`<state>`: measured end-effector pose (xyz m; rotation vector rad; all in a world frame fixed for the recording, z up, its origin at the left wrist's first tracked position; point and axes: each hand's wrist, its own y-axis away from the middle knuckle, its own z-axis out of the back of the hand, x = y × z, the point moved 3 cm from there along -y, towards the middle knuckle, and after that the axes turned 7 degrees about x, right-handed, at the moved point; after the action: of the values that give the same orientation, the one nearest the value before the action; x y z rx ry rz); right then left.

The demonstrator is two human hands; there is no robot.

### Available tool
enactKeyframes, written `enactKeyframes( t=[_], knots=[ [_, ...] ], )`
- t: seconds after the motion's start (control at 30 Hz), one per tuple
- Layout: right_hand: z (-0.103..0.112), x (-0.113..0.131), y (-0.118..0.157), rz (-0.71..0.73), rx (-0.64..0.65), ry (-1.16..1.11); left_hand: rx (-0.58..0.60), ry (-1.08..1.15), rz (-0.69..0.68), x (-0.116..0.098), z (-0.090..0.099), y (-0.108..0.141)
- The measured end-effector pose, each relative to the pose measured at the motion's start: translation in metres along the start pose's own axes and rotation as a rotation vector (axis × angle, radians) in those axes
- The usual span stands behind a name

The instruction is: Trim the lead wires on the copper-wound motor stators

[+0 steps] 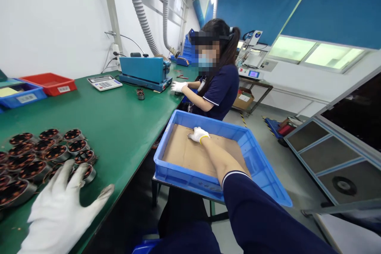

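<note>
My left hand, in a white glove with soiled fingertips, is held open with its fingers spread. Its fingertips are over the near edge of a cluster of motor stators, round metal rings with copper windings, on the green table. My right hand, also white-gloved, reaches into a blue plastic bin. There it rests on a brown cardboard sheet lining the bottom, fingers loosely extended and no held object visible. The bin sits on a stand beside the table.
A co-worker in gloves sits past the bin, hands by a blue bench machine. A single stator and a calculator lie on the green table. Red and blue trays stand at the left.
</note>
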<state>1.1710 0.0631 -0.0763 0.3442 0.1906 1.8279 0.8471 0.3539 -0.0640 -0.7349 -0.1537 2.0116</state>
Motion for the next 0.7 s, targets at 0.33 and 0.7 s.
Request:
enactKeyframes(
  t=[0.33, 0.7],
  knots=[
    [0.075, 0.016, 0.027, 0.042, -0.087, 0.171, 0.078, -0.172, -0.096, -0.009, 0.008, -0.005],
    [0.222, 0.008, 0.155, 0.023, -0.675, 0.239, -0.021, -0.073, -0.132, -0.019, 0.025, -0.007]
  ],
)
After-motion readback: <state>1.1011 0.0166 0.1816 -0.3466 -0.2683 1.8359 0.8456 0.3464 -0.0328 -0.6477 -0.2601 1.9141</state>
